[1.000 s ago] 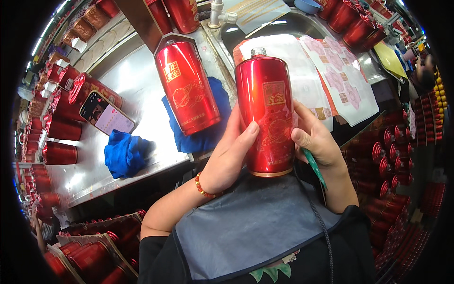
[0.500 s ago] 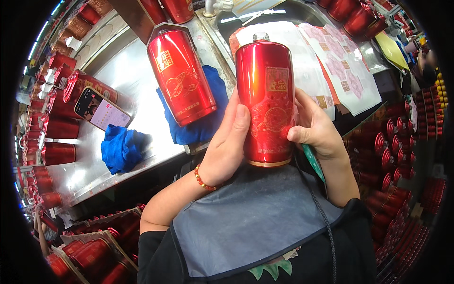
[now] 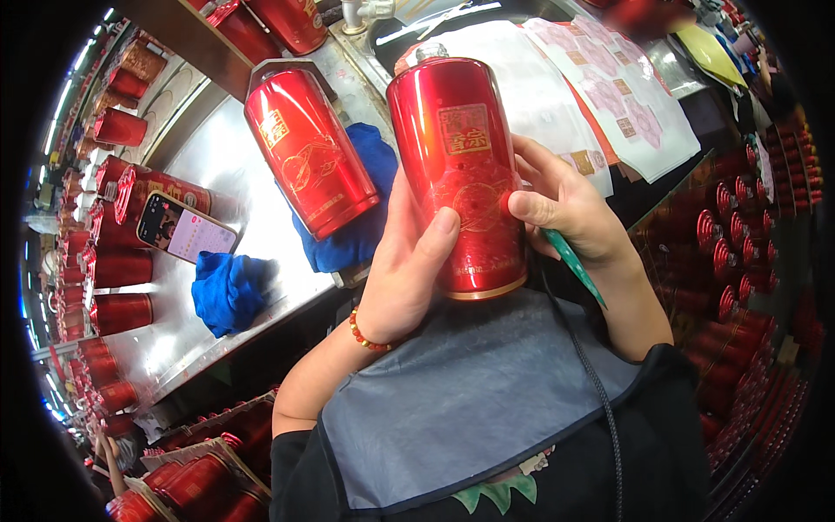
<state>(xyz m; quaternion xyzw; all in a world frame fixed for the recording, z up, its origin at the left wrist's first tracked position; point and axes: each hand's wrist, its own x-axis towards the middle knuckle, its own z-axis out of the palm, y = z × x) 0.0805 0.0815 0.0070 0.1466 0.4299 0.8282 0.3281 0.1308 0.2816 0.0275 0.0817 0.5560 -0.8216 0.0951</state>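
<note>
Shiny steel tabletop (image 3: pixel 217 148) fills the upper left, with rows of red metal canisters (image 3: pixel 117 287) along its left rim. White sheets of pink-and-gold labels (image 3: pixel 609 96) spread at upper right. A grey apron (image 3: pixel 470 391) covers the person's lap below.

A tall glossy red cylindrical bottle with gold print and a gold base band (image 3: pixel 461 165) is held upright in front of the chest, above the apron, off the tabletop. A second matching red cylindrical bottle (image 3: pixel 309 148) stands on the tabletop just to its left, partly over a blue cloth (image 3: pixel 352 217). Another crumpled blue cloth (image 3: pixel 226 291) lies near the tabletop's front edge. A smartphone with lit screen (image 3: pixel 184 228) leans against the canisters.

Left hand (image 3: pixel 404 270) wraps the held bottle's lower left side, fingers curled around, thumb pressed on the front. Right hand (image 3: pixel 570 209) grips its right side, thumb on the front, also pinching a thin green tool (image 3: pixel 574 265) under the palm. Red bead bracelet (image 3: pixel 365 335) on the left wrist.
</note>
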